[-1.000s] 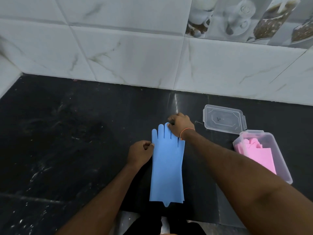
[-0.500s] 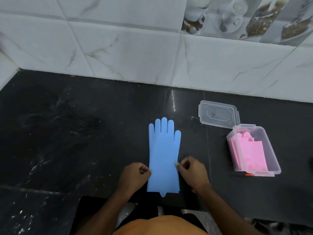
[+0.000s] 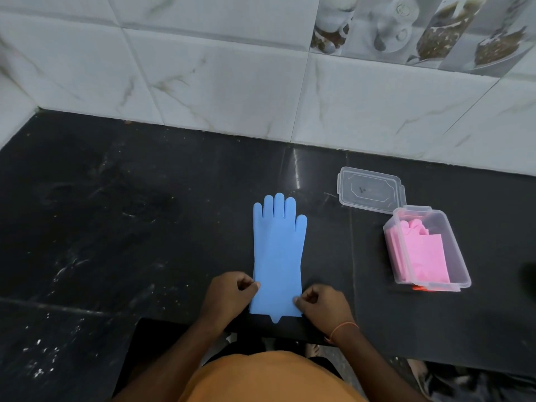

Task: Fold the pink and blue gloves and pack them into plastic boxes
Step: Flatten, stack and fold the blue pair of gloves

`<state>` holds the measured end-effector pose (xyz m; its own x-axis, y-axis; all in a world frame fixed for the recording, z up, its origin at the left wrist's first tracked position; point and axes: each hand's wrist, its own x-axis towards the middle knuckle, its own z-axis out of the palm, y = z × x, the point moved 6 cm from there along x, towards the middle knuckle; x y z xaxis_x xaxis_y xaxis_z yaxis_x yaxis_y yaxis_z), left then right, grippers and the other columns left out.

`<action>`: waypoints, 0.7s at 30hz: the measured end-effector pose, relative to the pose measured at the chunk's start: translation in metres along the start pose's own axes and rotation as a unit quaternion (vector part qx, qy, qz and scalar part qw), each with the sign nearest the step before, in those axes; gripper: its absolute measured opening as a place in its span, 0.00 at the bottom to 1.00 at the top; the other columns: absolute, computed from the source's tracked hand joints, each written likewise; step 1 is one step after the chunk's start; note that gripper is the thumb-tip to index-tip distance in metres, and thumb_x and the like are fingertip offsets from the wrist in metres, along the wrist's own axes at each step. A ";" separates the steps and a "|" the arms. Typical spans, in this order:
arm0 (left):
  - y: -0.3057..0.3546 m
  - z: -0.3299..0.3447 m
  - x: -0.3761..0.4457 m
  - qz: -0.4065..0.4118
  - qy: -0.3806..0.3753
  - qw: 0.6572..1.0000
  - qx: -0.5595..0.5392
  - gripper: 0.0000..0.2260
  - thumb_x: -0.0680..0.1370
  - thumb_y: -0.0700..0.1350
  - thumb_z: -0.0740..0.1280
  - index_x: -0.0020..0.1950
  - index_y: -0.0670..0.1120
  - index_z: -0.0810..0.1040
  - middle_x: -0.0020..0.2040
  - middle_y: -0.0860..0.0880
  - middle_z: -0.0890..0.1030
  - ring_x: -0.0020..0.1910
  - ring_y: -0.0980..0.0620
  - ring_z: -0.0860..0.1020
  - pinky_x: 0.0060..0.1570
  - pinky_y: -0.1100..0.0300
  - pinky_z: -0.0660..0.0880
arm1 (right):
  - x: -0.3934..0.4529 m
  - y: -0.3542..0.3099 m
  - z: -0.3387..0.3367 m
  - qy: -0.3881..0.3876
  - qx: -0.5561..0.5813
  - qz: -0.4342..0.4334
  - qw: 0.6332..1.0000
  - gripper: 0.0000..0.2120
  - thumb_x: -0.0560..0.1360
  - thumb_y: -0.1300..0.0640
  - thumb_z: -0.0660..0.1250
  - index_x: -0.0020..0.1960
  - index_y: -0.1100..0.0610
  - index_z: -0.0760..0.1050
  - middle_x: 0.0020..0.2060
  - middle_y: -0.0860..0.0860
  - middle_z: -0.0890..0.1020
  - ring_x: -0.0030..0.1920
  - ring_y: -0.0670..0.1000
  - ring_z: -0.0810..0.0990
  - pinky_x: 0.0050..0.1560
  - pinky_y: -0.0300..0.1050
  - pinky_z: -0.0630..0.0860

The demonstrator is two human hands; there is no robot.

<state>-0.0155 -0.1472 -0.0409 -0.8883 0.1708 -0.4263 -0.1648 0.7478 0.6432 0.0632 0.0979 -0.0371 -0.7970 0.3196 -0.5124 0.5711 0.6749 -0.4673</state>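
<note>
Both forearms are extended forward from the bottom of the view and are angled inward toward the blue glove. The left hand is placed at the glove's left edge near the cuff, knuckles up, with the fingers curled and the edge pinched between thumb and fingertips. The right hand is set at the glove's right edge, slightly nearer the cuff end, curled likewise and pinching that edge. An orange thread is worn around the right wrist.

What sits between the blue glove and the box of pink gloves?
Head view: nothing, only bare black counter between the blue glove and the box.
</note>
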 end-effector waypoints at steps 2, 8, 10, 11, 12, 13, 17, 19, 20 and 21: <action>-0.001 0.000 0.000 0.000 -0.005 1.000 0.003 0.08 0.79 0.56 0.75 0.44 0.54 0.86 0.40 0.59 0.85 0.41 0.63 0.83 0.45 0.61 0.82 | 0.001 -0.001 0.002 0.001 0.000 -0.004 1.000 0.11 0.73 0.44 0.74 0.37 0.49 0.80 0.34 0.43 0.84 0.39 0.43 0.82 0.45 0.42 0.80; -0.006 0.001 -0.001 -0.006 0.003 1.000 0.000 0.07 0.78 0.55 0.76 0.45 0.54 0.87 0.41 0.59 0.86 0.42 0.63 0.83 0.43 0.66 0.79 | 0.001 0.003 0.001 0.007 0.018 0.007 1.000 0.10 0.74 0.46 0.73 0.39 0.51 0.80 0.34 0.44 0.84 0.38 0.43 0.82 0.44 0.43 0.80; -0.006 0.002 -0.001 -0.007 0.006 1.000 0.002 0.06 0.78 0.54 0.76 0.44 0.54 0.86 0.40 0.59 0.86 0.41 0.63 0.83 0.40 0.68 0.76 | 0.001 0.003 0.001 0.005 0.014 0.009 1.000 0.10 0.75 0.46 0.72 0.39 0.51 0.80 0.34 0.45 0.84 0.38 0.43 0.82 0.45 0.44 0.81; -0.006 0.002 -0.001 -0.006 0.006 1.000 0.002 0.06 0.78 0.54 0.76 0.43 0.54 0.86 0.40 0.59 0.85 0.41 0.63 0.83 0.39 0.69 0.75 | 0.001 0.002 0.000 0.005 0.011 0.008 1.000 0.10 0.74 0.46 0.72 0.39 0.52 0.80 0.34 0.46 0.84 0.38 0.44 0.82 0.44 0.45 0.81; -0.006 0.003 -0.001 -0.002 0.006 1.000 0.001 0.06 0.78 0.54 0.76 0.43 0.54 0.86 0.40 0.59 0.85 0.41 0.63 0.83 0.39 0.70 0.75 | 0.001 0.002 0.000 0.003 0.005 0.008 1.000 0.11 0.74 0.46 0.72 0.39 0.52 0.80 0.34 0.46 0.84 0.38 0.44 0.82 0.44 0.45 0.81; -0.007 0.004 -0.002 0.001 0.007 1.000 0.001 0.05 0.78 0.53 0.77 0.44 0.54 0.86 0.40 0.59 0.85 0.41 0.63 0.83 0.40 0.70 0.75 | 0.001 0.001 0.000 0.001 0.000 0.006 1.000 0.11 0.75 0.46 0.72 0.39 0.52 0.80 0.34 0.46 0.84 0.38 0.44 0.82 0.43 0.44 0.80; -0.005 0.000 -0.005 0.028 0.009 0.999 -0.016 0.08 0.78 0.52 0.77 0.54 0.55 0.82 0.44 0.60 0.85 0.45 0.63 0.82 0.43 0.71 0.75 | -0.001 -0.004 -0.004 0.000 -0.019 -0.002 1.000 0.09 0.75 0.46 0.72 0.42 0.51 0.80 0.35 0.45 0.84 0.38 0.43 0.80 0.43 0.43 0.79; -0.003 -0.006 -0.005 0.074 0.012 0.997 0.020 0.09 0.79 0.52 0.75 0.59 0.55 0.81 0.50 0.60 0.84 0.48 0.63 0.81 0.48 0.69 0.76 | -0.003 -0.004 -0.008 0.006 -0.018 -0.021 1.000 0.09 0.75 0.44 0.73 0.44 0.49 0.77 0.36 0.44 0.83 0.37 0.41 0.79 0.38 0.39 0.75; -0.001 -0.011 -0.005 0.116 0.014 0.992 0.054 0.09 0.80 0.50 0.74 0.60 0.55 0.82 0.53 0.60 0.83 0.50 0.63 0.80 0.51 0.68 0.77 | -0.004 -0.004 -0.012 0.016 -0.019 -0.043 0.999 0.09 0.75 0.44 0.72 0.44 0.48 0.76 0.36 0.44 0.83 0.36 0.41 0.79 0.37 0.38 0.72; 0.001 -0.015 -0.004 0.168 0.011 0.982 0.087 0.10 0.81 0.48 0.73 0.62 0.55 0.82 0.56 0.60 0.82 0.51 0.63 0.79 0.54 0.66 0.78 | -0.003 -0.005 -0.017 0.035 -0.026 -0.079 0.996 0.08 0.76 0.46 0.72 0.45 0.48 0.75 0.37 0.43 0.82 0.37 0.42 0.79 0.37 0.39 0.72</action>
<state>-0.0184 -0.1565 -0.0291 -0.8895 0.4138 -0.1937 0.2129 0.7506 0.6255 0.0596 0.1046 -0.0209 -0.8887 0.2512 -0.3835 0.4284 0.7529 -0.4995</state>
